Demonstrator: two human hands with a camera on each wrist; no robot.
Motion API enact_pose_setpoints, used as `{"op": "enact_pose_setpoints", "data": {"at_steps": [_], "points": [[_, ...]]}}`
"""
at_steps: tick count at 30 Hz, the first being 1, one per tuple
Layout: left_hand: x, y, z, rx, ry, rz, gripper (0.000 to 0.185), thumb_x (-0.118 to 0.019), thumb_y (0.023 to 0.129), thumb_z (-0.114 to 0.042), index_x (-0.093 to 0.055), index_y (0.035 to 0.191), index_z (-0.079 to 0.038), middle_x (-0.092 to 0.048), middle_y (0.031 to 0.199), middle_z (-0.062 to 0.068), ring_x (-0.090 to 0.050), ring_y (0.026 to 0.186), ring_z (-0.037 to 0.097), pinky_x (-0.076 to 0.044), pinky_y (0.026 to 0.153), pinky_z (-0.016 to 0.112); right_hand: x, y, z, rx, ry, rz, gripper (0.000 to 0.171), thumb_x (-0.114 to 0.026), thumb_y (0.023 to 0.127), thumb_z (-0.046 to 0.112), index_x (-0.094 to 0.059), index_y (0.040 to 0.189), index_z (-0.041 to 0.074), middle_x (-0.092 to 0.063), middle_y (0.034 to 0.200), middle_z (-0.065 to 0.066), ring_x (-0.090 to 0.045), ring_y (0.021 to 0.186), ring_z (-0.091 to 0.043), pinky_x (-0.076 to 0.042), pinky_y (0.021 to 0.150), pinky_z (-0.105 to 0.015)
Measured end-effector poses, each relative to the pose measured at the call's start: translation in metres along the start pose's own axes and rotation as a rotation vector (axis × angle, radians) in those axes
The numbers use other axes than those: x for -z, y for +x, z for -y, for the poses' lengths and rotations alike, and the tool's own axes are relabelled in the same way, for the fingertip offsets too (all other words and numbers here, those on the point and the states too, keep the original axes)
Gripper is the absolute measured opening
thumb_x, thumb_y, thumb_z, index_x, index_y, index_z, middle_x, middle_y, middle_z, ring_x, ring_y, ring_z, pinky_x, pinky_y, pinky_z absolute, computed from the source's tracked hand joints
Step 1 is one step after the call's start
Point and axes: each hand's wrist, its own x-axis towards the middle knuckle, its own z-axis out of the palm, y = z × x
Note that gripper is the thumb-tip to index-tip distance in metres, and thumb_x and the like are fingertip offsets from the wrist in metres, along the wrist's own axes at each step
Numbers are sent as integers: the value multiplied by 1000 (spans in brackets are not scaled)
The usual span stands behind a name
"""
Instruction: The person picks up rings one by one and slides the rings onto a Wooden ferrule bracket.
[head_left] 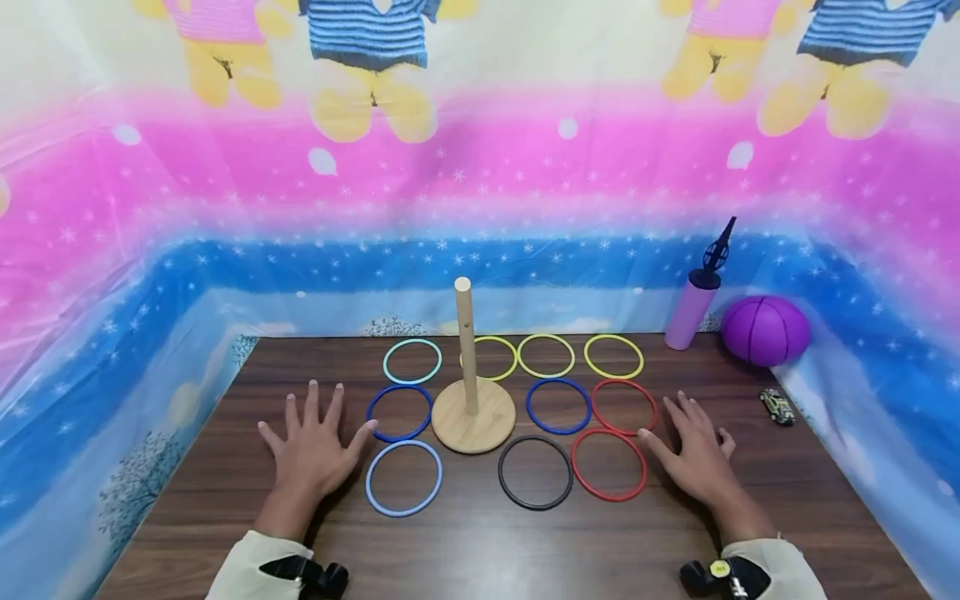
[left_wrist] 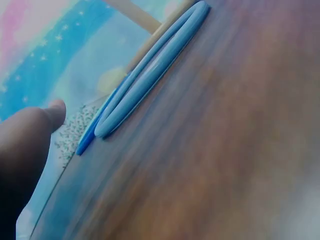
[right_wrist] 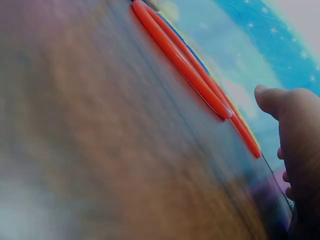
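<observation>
A wooden peg stand (head_left: 471,408) with a round base stands upright amid several flat plastic rings. To its left lie a turquoise ring (head_left: 385,367), a dark blue ring (head_left: 369,414) and a light blue ring (head_left: 369,487). Yellow rings (head_left: 519,358) line the back; right of the stand are another blue ring (head_left: 558,432), a black ring (head_left: 536,507) and two red rings (head_left: 609,500). My left hand (head_left: 311,450) is spread beside the left rings, holding nothing. My right hand (head_left: 697,454) has its fingers extended, its thumb close to the red rings.
A purple hand pump (head_left: 690,312) stands at the back right beside a purple ball (head_left: 765,331). A small toy car (head_left: 777,407) sits near the right edge of the brown table (head_left: 480,558). A patterned cloth (head_left: 480,192) surrounds the back and sides.
</observation>
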Motion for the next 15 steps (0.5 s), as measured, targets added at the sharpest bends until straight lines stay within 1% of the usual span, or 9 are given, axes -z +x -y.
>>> {"op": "enact_pose_setpoints", "data": {"at_steps": [2, 4, 6, 9, 11, 15], "points": [[-3, 4, -2, -51, -11, -36, 92, -44, 106, -76, -31, 174, -14, -13, 181, 28, -10, 164, 62, 1, 118, 94, -3, 4, 0, 10, 14, 1, 89, -64, 105, 61, -41, 167, 2, -28, 177, -30, -23, 163, -54, -11, 115, -85], [-5, 8, -7, -108, -39, -74, 85, -48, 108, -70, -37, 172, -15, -19, 181, 26, -15, 165, 60, -3, 120, 92, -3, 8, -1, 25, 29, -8, 84, -66, 106, 58, -45, 166, 2, -33, 175, -30, -27, 162, -54, -13, 115, -83], [-7, 13, -14, -154, -75, -92, 80, -53, 108, -65, -41, 170, -16, -23, 181, 23, -17, 165, 57, -5, 122, 91, -1, 12, -3, 47, 37, -23, 79, -68, 106, 54, -49, 163, 2, -38, 172, -31, -32, 160, -54, -15, 114, -81], [-12, 16, -24, -196, -128, -96, 76, -58, 108, -60, -44, 169, -18, -28, 180, 20, -19, 165, 55, -7, 122, 90, 2, 19, -8, 70, 51, -27, 74, -71, 105, 50, -54, 159, 3, -44, 169, -31, -36, 158, -54, -16, 115, -81], [-14, 16, -29, -216, -148, -89, 75, -61, 107, -59, -46, 168, -18, -31, 179, 18, -20, 166, 54, -8, 122, 90, 4, 23, -11, 82, 59, -13, 72, -73, 104, 49, -57, 158, 3, -45, 168, -30, -37, 157, -54, -16, 116, -81], [-19, 16, -38, -269, -155, -73, 74, -67, 104, -58, -51, 165, -19, -39, 176, 16, -25, 165, 53, -12, 122, 91, 3, 29, -16, 109, 90, 16, 68, -78, 102, 45, -63, 153, 4, -47, 168, -29, -38, 157, -54, -16, 116, -83]]}}
